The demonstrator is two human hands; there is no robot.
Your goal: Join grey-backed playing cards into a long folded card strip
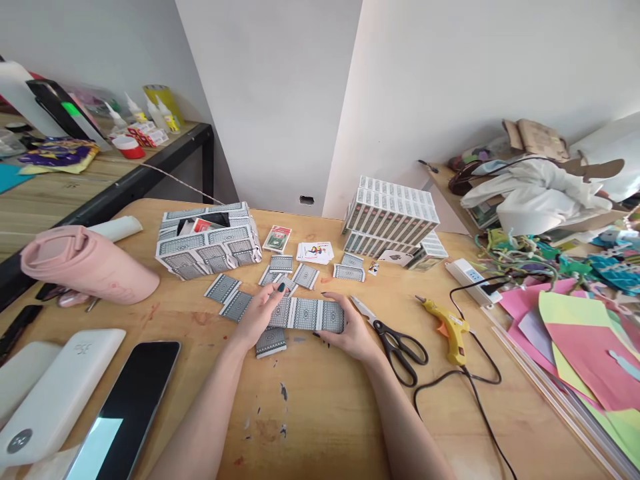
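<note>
A strip of playing cards [307, 313], joined end to end with grey patterned backs up, lies across the middle of the table between my hands. My left hand [259, 312] is closed on its left end, index finger and thumb near the top edge. Around the right end my right hand [353, 328] curls, thumb at the lower edge and fingers at the upper. Folded card pieces lie close by: one [271, 343] below the strip, one [223, 288] to the left and one [305, 276] above. Black-handled scissors [400, 343] rest just right of my right hand.
Behind stand a card-covered box [209, 241] and a stack of card packs [390, 217]. A yellow glue gun [450, 328] with its black cord lies right, near coloured paper [575, 347]. Left are a pink tumbler [95, 267], a phone [127, 407] and a white power bank [65, 393].
</note>
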